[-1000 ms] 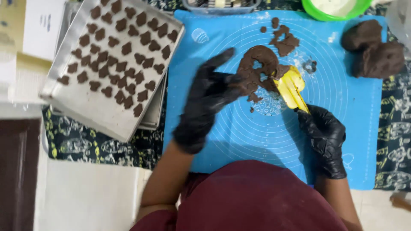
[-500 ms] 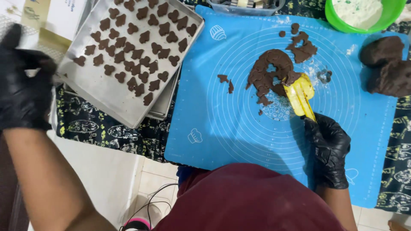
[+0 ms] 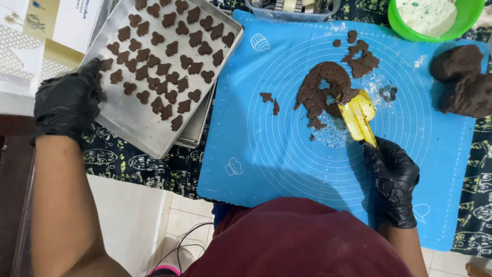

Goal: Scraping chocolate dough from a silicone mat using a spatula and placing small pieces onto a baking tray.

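Observation:
My left hand (image 3: 69, 100) wears a black glove and grips the left edge of a metal baking tray (image 3: 134, 120) that carries several small brown cut-out cookies. My right hand (image 3: 392, 174), also gloved in black, holds a yellow spatula (image 3: 357, 115) whose blade rests against a rolled sheet of brown dough (image 3: 320, 90) with shapes cut out of it. The dough lies on a blue silicone mat (image 3: 287, 149). Two small dough scraps (image 3: 270, 100) sit to the left of the sheet.
Two lumps of brown dough (image 3: 461, 77) sit at the mat's right edge. A green bowl of flour (image 3: 435, 18) is at top right, a clear container (image 3: 292, 7) at top centre. A small metal cutter (image 3: 388, 92) lies on the mat. Papers (image 3: 46, 36) lie left of the tray.
My left hand left the dough, swung far left and now grips the tray's edge. My right hand has kept the spatula at the dough.

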